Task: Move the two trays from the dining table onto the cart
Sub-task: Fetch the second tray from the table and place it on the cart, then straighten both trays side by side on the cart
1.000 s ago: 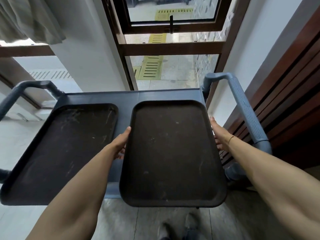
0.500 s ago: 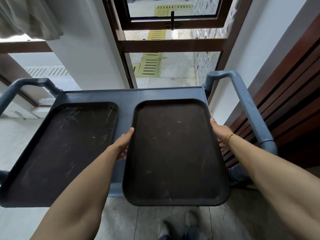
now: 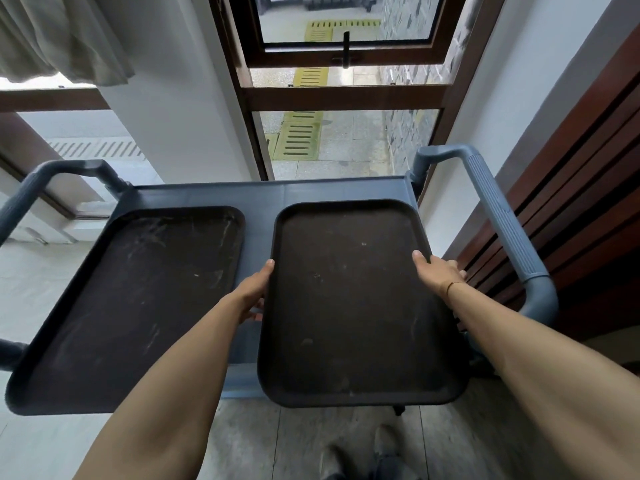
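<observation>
Two dark brown trays lie side by side on the blue-grey cart (image 3: 270, 194). The left tray (image 3: 138, 289) rests on the cart top, scratched, with nobody touching it. The right tray (image 3: 353, 306) sticks out past the cart's near edge. My left hand (image 3: 252, 289) grips its left rim, thumb on top and fingers underneath. My right hand (image 3: 438, 271) grips its right rim, thumb lying over the edge. Whether the right tray's far end touches the cart top I cannot tell.
The cart has a ribbed handle on the right (image 3: 502, 223) and another on the left (image 3: 38, 188). A wooden slatted wall (image 3: 571, 202) stands close on the right. Behind the cart are a white pillar (image 3: 166, 109) and a brown-framed window (image 3: 346, 95). My shoes (image 3: 360, 459) show below.
The right tray has slid a little farther onto the cart and sits lower. My right thumb has come up over the tray's right rim. The left tray has not moved.
</observation>
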